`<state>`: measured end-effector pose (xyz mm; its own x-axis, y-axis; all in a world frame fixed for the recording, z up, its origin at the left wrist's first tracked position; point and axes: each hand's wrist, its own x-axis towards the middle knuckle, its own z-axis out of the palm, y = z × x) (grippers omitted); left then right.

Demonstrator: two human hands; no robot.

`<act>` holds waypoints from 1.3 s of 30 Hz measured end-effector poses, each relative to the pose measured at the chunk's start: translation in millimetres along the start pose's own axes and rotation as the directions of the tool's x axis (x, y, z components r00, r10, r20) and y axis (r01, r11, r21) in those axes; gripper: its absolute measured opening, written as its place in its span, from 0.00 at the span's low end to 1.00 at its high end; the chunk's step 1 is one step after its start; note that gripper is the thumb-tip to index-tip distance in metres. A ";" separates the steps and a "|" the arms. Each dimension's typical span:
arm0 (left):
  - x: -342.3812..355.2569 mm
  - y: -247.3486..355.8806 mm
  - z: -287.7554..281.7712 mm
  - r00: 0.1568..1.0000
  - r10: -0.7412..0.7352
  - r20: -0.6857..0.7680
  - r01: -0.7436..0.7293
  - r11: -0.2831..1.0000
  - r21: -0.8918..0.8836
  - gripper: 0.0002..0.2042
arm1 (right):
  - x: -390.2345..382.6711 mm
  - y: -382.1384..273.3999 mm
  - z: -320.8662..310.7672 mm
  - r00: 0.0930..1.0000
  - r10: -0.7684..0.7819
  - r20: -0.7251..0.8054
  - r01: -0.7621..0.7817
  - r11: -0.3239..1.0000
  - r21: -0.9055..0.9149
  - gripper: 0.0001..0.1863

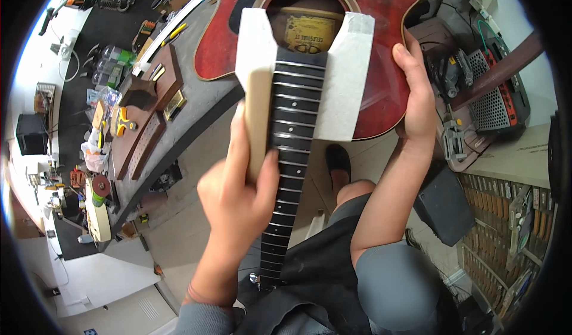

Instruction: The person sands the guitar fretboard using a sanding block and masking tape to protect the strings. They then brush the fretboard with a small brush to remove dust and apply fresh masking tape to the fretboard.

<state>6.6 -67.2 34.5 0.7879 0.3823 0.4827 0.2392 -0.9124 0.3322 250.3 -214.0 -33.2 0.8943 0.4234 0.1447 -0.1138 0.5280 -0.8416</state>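
A red acoustic guitar (pixel 387 67) lies face up in front of me, its body at the far end and its neck running toward my lap. White protective sheets (pixel 348 76) cover the top on both sides of the fretboard's end, below the soundhole. My left hand (pixel 229 195) is closed around a pale wooden block (pixel 257 114), which is held lengthwise along the left edge of the dark fretboard (pixel 292 129). The block's underside is hidden. At the right edge of the body, my right hand (pixel 420 97) grips the guitar, thumb on top and fingers partly out of sight.
To the left, a curved dark workbench (pixel 202 106) carries dark wooden pieces (pixel 161 85), a yellow-handled tool (pixel 122 122), bottles (pixel 110 67) and clutter. On the right stand a grey-and-red perforated box (pixel 491 91), a clamp-like metal tool (pixel 453 138) and a rack of small parts (pixel 500 216).
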 end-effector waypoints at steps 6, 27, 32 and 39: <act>78.1 19.2 14.6 0.998 -0.064 -0.022 0.065 0.993 0.100 0.34 | 1.0 3.2 -4.6 1.000 -0.008 0.023 0.008 1.000 -0.009 0.32; 51.6 19.3 5.8 0.993 -0.117 -0.006 0.117 0.993 0.013 0.33 | 0.5 -0.2 -0.5 1.000 -0.018 0.020 0.018 1.000 -0.010 0.35; 39.3 18.7 4.2 0.992 -0.127 0.024 0.127 0.992 0.004 0.35 | -1.0 -4.2 -2.6 1.000 0.018 0.020 -0.018 1.000 0.008 0.36; 57.4 24.6 5.1 0.988 -0.152 0.015 0.151 0.986 0.067 0.32 | 0.3 -0.5 2.1 1.000 -0.011 0.020 0.011 1.000 0.000 0.36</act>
<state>60.6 -68.5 66.2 0.7508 0.5143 0.4145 0.3927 -0.8521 0.3460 249.8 -212.6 -31.6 0.8868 0.4319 0.1647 -0.1033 0.5325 -0.8401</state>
